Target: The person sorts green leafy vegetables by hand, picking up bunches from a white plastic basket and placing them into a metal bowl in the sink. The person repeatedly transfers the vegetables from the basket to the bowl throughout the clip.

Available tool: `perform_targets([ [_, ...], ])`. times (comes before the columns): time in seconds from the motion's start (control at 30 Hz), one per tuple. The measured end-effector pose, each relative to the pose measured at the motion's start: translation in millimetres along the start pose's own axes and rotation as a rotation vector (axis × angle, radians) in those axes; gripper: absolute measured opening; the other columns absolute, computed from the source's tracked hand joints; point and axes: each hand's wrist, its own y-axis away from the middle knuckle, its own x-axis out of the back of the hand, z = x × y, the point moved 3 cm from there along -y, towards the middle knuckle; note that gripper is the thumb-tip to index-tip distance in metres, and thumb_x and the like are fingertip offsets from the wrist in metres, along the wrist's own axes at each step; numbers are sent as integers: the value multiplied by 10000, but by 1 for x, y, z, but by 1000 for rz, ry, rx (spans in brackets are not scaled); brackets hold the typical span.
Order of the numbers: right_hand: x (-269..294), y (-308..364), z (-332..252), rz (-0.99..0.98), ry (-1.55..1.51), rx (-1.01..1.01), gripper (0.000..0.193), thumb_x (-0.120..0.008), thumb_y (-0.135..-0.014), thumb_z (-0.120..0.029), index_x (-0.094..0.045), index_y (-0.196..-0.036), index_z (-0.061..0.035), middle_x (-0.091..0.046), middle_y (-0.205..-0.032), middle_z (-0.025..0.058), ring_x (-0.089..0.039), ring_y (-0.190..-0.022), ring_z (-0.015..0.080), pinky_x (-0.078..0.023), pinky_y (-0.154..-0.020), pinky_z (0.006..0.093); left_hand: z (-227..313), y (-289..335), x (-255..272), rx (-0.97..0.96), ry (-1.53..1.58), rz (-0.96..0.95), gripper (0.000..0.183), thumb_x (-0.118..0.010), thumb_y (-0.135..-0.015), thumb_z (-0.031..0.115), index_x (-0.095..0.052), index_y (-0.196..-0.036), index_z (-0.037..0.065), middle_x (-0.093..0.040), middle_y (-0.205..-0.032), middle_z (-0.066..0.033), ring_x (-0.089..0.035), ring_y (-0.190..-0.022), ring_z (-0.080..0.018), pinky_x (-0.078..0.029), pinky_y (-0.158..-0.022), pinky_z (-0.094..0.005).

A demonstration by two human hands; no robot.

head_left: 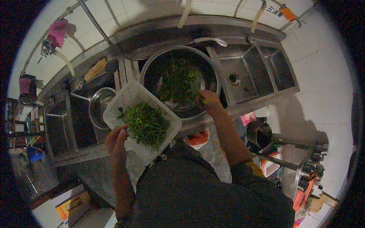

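A white perforated plastic basket [173, 119], tilted in the view, stands in front of me with a heap of leafy greens [148, 123] in it. My left hand [117, 138] is at the basket's left side, its fingers pinched together at the edge of the heap. Just behind the basket sits a large round metal basin [152, 62] with water and more loose greens [176, 78]. Reaching over the basin's right front rim, my right hand [209, 102] has its fingers closed on a few stems of greens. Its fingertips are partly hidden in the dim light.
Steel sink bowls [243, 72] lie to the right, with a drain. On the left, a round metal pan [102, 108] rests in another sink. A spray head [216, 41] lies behind the basin. Pots and a rack [279, 161] stand at the lower right, and a red container [197, 140] is below the counter edge.
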Motion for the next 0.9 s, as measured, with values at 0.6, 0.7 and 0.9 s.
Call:
perform_targets([
  [0.6, -202, 142, -292, -599, -687, -697, 424, -590, -1012, -495, -669, -1011, -78, -613, -730, 31, -560, -560, 156, -438, -480, 301, 13, -20, -57, 228, 382, -160, 304, -657, -1011, 254, -742, -1146, -4, -684, -865, -22, -575, -753, -94, -478, -671, -293],
  [0.7, -209, 139, -290, -507, -790, -799, 507, -578, -1004, -572, -674, -1050, -77, -630, -756, 47, -567, -577, 165, -436, -468, 300, 9, -30, -38, 198, 535, 8, 258, -657, -1007, 238, -744, -1091, 10, -642, -791, -6, -535, -683, -85, -450, -604, -283],
  [0.9, -216, 131, -269, -648, -1150, -947, 575, -537, -1006, -609, -675, -1104, -60, -675, -891, 92, -621, -747, 212, -477, -537, 326, -1, -21, 37, -24, 211, 238, 174, -657, -985, 169, -718, -1066, 27, -680, -978, -64, -619, -790, -154, -533, -724, -311],
])
